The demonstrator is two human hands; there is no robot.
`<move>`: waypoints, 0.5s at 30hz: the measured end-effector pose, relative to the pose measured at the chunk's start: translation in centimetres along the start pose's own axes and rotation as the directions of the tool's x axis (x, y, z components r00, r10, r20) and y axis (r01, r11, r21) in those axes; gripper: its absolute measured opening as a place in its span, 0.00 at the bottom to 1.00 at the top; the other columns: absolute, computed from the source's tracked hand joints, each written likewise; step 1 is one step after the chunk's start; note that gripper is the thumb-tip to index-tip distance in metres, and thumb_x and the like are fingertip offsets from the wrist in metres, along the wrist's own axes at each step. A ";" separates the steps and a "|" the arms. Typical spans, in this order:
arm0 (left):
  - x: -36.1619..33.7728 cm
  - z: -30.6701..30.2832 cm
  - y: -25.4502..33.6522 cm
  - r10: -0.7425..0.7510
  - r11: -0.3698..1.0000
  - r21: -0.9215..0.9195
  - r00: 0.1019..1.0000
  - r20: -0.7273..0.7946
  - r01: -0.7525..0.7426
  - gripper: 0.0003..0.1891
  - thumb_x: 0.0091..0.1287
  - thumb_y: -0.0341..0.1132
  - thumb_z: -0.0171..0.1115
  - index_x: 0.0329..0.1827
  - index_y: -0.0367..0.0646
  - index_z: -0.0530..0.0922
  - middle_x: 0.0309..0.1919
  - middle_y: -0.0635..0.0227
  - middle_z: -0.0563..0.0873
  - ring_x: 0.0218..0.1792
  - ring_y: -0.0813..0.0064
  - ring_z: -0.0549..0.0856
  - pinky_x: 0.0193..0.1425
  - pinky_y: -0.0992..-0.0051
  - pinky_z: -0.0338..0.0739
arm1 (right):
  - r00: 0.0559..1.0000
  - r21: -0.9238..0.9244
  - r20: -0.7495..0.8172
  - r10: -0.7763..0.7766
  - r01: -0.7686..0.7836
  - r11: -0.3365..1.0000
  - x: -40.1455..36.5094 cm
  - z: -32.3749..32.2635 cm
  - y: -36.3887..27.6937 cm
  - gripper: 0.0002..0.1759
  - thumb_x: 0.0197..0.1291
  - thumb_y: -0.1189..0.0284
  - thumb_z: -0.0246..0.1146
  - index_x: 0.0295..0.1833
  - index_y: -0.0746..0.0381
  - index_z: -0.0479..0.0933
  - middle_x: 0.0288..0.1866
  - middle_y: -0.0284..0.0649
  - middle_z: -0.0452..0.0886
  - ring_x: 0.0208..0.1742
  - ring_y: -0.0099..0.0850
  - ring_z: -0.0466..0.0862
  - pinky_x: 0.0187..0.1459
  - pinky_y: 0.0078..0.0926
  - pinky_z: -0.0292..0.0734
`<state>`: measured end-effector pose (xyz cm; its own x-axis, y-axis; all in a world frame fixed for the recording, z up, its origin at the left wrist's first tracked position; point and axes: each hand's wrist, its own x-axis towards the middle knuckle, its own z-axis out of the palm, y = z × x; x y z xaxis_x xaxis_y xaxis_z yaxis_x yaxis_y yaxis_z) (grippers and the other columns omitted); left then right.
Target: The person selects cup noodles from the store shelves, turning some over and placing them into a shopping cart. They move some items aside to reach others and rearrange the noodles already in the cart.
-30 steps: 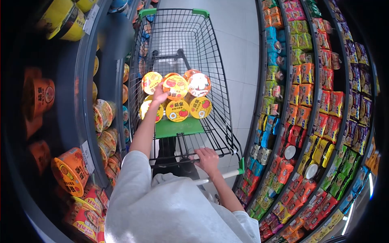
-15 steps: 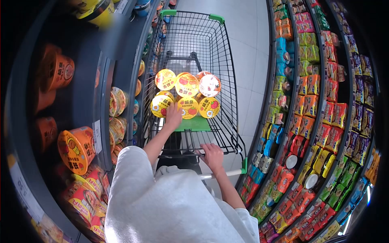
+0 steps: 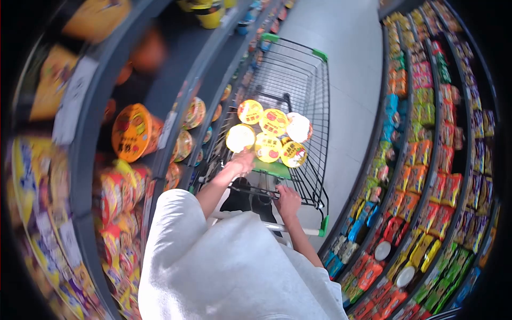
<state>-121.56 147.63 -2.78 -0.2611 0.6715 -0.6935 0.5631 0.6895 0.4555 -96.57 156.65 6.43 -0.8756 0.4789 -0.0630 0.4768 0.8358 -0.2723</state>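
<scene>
A black wire shopping cart (image 3: 320,106) with green corners stands ahead of me. Inside it, several instant noodle cups with yellow lids are packed in two rows, glare whitening some lids. My left hand (image 3: 243,162) is at the near edge of the front-left noodle cup (image 3: 240,138), its fingers loosely apart and slightly blurred. Beside that cup sits the front-middle cup (image 3: 268,148), then the front-right cup (image 3: 293,154). My right hand (image 3: 288,200) is closed around the near rim of the cart, above the pale push handle (image 3: 282,228).
On the left, shelves hold an orange noodle cup (image 3: 136,133) and stacked red-and-yellow noodle cups (image 3: 120,197). Curved shelves on the right carry bagged noodles (image 3: 416,176) in many colours. Pale floor tiles (image 3: 354,80) run along the cart's right side.
My view has turned, so the cart appears farther right and lower. My left hand has drawn back from the front-left cup's lid to its near edge. The right hand keeps its hold.
</scene>
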 end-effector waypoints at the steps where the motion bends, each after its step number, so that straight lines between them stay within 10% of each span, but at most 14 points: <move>1: -1.5 -0.9 0.7 -0.018 1.000 -0.001 0.999 -0.029 0.018 0.28 0.71 0.46 0.63 0.74 0.49 0.73 0.70 0.54 0.79 0.71 0.53 0.78 0.75 0.56 0.72 | 0.999 0.024 -0.032 -0.039 0.040 0.999 -0.2 0.1 0.2 0.18 0.49 0.61 0.79 0.43 0.52 0.81 0.35 0.33 0.84 0.40 0.36 0.86 0.42 0.38 0.80; 7: -12.8 -6.4 3.6 0.022 0.939 -0.280 0.848 -0.530 -0.200 0.28 0.68 0.43 0.68 0.69 0.43 0.76 0.64 0.49 0.82 0.66 0.49 0.81 0.71 0.56 0.76 | 0.997 0.082 0.009 -0.076 0.075 0.994 -0.4 0.0 0.7 0.22 0.43 0.65 0.82 0.44 0.53 0.81 0.39 0.36 0.86 0.43 0.39 0.87 0.44 0.39 0.82; 9: -16.9 -10.3 4.7 0.099 0.941 -0.133 0.626 -0.773 -0.312 0.23 0.67 0.37 0.68 0.63 0.40 0.78 0.57 0.51 0.84 0.60 0.49 0.84 0.68 0.58 0.77 | 0.997 0.082 0.042 -0.065 0.061 0.995 -0.6 -0.1 0.7 0.23 0.43 0.64 0.82 0.46 0.53 0.81 0.42 0.35 0.85 0.46 0.38 0.87 0.48 0.38 0.82; 15: -27.2 -23.0 2.0 0.089 0.995 0.089 0.007 -0.996 -0.037 0.16 0.69 0.35 0.66 0.57 0.40 0.81 0.55 0.51 0.84 0.60 0.49 0.83 0.65 0.57 0.77 | 0.996 0.090 0.075 -0.048 0.041 0.995 -0.7 0.2 0.9 0.22 0.46 0.64 0.82 0.46 0.54 0.82 0.43 0.36 0.86 0.48 0.38 0.87 0.48 0.40 0.83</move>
<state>-131.40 136.94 29.84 -0.7326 0.3362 0.5918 0.6395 0.6376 0.4294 -95.50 157.00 6.07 -0.9009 0.4165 -0.1220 0.4312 0.8273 -0.3601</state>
